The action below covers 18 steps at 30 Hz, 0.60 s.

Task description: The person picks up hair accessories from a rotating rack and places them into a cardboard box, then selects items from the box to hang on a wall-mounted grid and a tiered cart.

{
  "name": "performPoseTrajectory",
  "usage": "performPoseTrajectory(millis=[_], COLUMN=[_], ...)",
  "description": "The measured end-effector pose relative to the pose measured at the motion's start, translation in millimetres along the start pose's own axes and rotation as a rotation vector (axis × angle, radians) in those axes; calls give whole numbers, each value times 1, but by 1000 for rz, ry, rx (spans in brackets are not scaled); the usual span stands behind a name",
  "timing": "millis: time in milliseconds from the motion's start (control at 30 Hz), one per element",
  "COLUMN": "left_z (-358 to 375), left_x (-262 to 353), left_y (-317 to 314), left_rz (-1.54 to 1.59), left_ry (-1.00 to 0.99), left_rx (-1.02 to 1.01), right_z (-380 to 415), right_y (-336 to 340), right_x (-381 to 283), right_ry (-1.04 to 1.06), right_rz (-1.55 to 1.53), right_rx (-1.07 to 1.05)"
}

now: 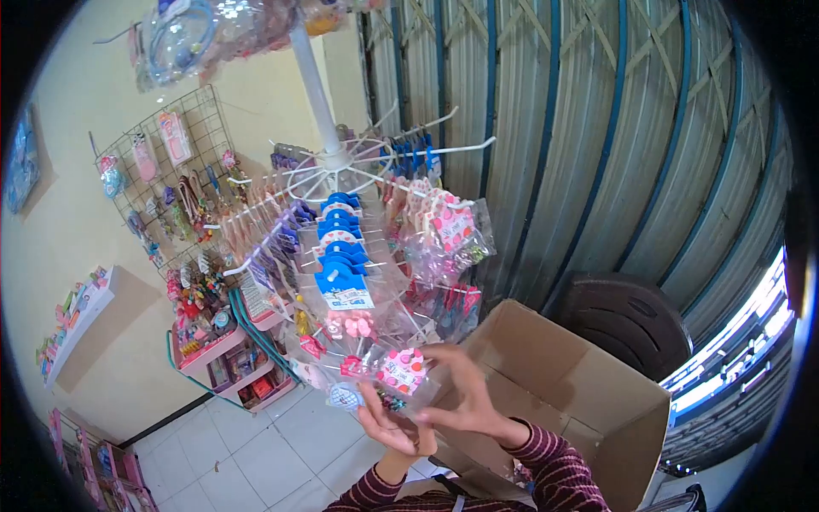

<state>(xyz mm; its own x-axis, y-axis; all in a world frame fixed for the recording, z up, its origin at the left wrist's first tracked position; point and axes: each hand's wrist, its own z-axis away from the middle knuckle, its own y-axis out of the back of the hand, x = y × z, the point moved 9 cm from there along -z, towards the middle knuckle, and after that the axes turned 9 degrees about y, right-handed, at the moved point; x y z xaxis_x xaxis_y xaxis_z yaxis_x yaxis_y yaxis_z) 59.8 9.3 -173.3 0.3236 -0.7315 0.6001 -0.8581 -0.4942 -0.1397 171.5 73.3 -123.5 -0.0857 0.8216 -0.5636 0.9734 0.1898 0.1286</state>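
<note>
A small clear plastic packet with a pink-and-white dotted header card [402, 372] is between my two hands, with small dark, colourful pieces showing at its bottom. My left hand [391, 427] grips it from below, thumb raised at its left edge. Around its right side curves my right hand [469, 394], with a fingertip near the card's top and the thumb near the packet's lower corner. Just behind hangs a row of blue-carded packets [343, 277] on a white rotating display rack [339, 160]. A similar dotted-card packet [452, 222] hangs on the rack's right side.
An open cardboard box [597, 375] stands at my right, beside a brown plastic chair [627, 320]. Behind is a metal folding shutter [546, 171]. To the left are a wire grid with accessories [175, 171], a pink drawer unit [200, 367] and a white wall shelf [81, 328].
</note>
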Motion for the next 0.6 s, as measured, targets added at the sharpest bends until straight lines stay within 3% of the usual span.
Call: performPoseTrajectory(millis=[67,100,200,233,267,333,433,600], left_z=[5,8,15,16,18,20,21,18], left_x=[9,15,25,27,27,22,18,9], left_y=[-17,-23,-30,-30,-31,-31,-23,-10], left_rz=[-8,20,181,193,202,153,157,69], left_ry=[-29,-43,-132,-165,-163,-91,-44,14], left_rx=[-123,-158,-171,-175,-187,-174,-140,-115], right_z=[15,15,-3,-16,-32,-61,-100,-118], right_y=[-15,-8,15,30,45,60,70,54], right_x=[25,29,24,14,3,1,3,23], right_ry=[-245,-361,-355,-260,-169,-197,-207,-271], right_rz=[-224,-336,-470,-331,-192,-306,-92,-325], right_rx=[-99,14,200,221,241,321,197,48])
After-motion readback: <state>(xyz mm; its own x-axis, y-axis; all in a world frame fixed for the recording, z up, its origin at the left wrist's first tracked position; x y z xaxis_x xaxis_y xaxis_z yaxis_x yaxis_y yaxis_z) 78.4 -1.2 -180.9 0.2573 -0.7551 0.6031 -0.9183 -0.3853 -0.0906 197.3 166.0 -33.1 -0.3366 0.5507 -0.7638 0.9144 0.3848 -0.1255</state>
